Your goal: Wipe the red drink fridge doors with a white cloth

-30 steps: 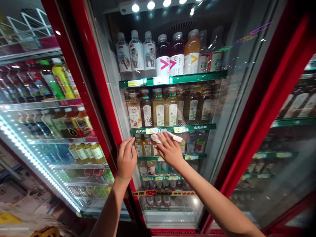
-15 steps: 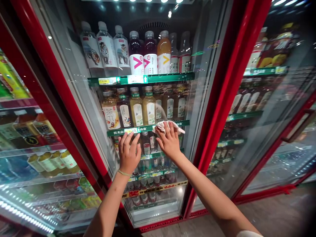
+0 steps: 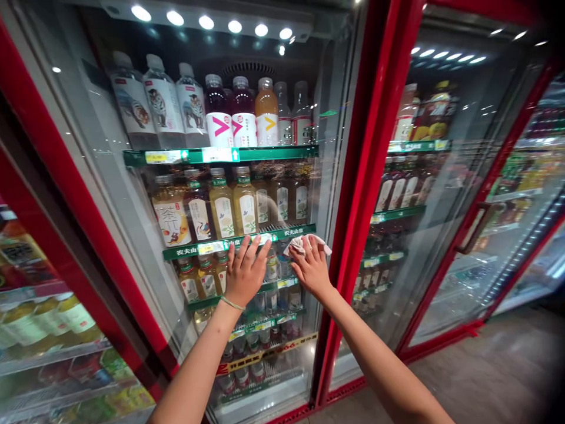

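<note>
My right hand (image 3: 311, 272) presses a crumpled whitish cloth (image 3: 321, 244) against the glass door (image 3: 324, 176) of a drinks fridge, close to the door's right edge. The cloth sits under the fingers and sticks out on both sides of them. To its left, my left hand (image 3: 245, 272) is at the same glass with fingers spread and nothing in it. Behind the glass, just above the left fingers, runs a green shelf strip (image 3: 194, 251) with price tags. Tea bottles (image 3: 222, 203) stand on that shelf.
A red door frame (image 3: 362, 153) rises just right of the cloth. Another fridge with a brown handle (image 3: 474, 228) stands further right. Bottles of purple drink (image 3: 219, 112) fill part of the top shelf. A grey floor (image 3: 494, 377) shows at lower right.
Both hands have moved right across the glass, the cloth with the right hand, now nearer the right frame. The view has shifted, with more of the right fridge showing.
</note>
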`<state>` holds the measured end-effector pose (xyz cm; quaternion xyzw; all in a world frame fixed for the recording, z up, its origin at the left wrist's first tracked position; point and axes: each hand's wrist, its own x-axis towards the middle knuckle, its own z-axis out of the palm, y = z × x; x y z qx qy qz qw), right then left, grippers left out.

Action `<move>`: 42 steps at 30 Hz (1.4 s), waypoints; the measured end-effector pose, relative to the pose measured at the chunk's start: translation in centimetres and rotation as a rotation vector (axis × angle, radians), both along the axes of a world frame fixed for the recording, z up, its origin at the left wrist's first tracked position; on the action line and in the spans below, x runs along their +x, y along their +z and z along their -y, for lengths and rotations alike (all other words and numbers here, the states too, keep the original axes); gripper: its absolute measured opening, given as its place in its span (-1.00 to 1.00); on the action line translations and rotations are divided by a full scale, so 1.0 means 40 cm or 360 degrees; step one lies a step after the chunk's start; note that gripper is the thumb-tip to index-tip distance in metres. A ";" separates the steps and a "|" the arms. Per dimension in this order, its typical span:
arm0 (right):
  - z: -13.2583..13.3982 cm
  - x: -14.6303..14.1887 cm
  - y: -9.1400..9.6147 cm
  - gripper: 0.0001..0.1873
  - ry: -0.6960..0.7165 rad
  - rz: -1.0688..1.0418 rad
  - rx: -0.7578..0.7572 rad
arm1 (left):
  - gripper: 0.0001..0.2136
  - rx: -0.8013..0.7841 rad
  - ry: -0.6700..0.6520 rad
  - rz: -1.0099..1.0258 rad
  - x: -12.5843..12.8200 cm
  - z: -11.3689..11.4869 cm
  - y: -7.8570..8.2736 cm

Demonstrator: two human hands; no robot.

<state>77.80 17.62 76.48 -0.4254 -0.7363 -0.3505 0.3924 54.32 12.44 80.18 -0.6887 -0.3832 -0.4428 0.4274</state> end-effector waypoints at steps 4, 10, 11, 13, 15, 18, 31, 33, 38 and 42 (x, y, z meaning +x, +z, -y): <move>-0.019 0.047 0.019 -0.33 -0.0120 -0.0372 0.0008 | -0.38 -0.0034 0.0047 0.0067 0.011 -0.042 -0.019; -0.025 0.057 0.008 -0.20 -0.0035 -0.0324 0.0069 | -0.37 -0.0089 -0.0028 0.0101 0.006 -0.055 -0.033; -0.026 0.060 -0.001 -0.20 -0.0043 -0.0297 0.0085 | -0.37 -0.0074 -0.0023 0.0099 0.006 -0.055 -0.034; -0.030 0.059 -0.006 -0.20 -0.0084 -0.0362 0.0124 | -0.37 -0.0020 0.0007 0.0088 0.008 -0.056 -0.034; -0.032 0.052 0.002 -0.22 -0.0137 -0.0499 0.0139 | -0.37 0.0023 0.0039 0.0083 0.011 -0.056 -0.035; -0.028 0.041 0.011 -0.22 -0.0134 -0.0513 0.0122 | -0.38 -0.0004 0.0026 0.0103 0.013 -0.057 -0.037; -0.024 0.022 -0.022 -0.42 0.0023 -0.0311 0.0105 | -0.38 0.0114 0.0186 -0.0031 0.013 -0.037 -0.021; -0.026 0.035 -0.022 -0.46 0.0027 -0.0255 0.0127 | -0.37 0.0132 0.0197 -0.0044 0.014 -0.035 -0.019; -0.032 0.015 0.022 -0.38 -0.0109 -0.0515 0.0090 | -0.38 0.0167 0.0217 -0.0066 0.015 -0.034 -0.018; -0.025 0.018 -0.010 -0.43 -0.0016 -0.0151 0.0112 | -0.38 0.0182 0.0240 -0.0063 0.016 -0.036 -0.019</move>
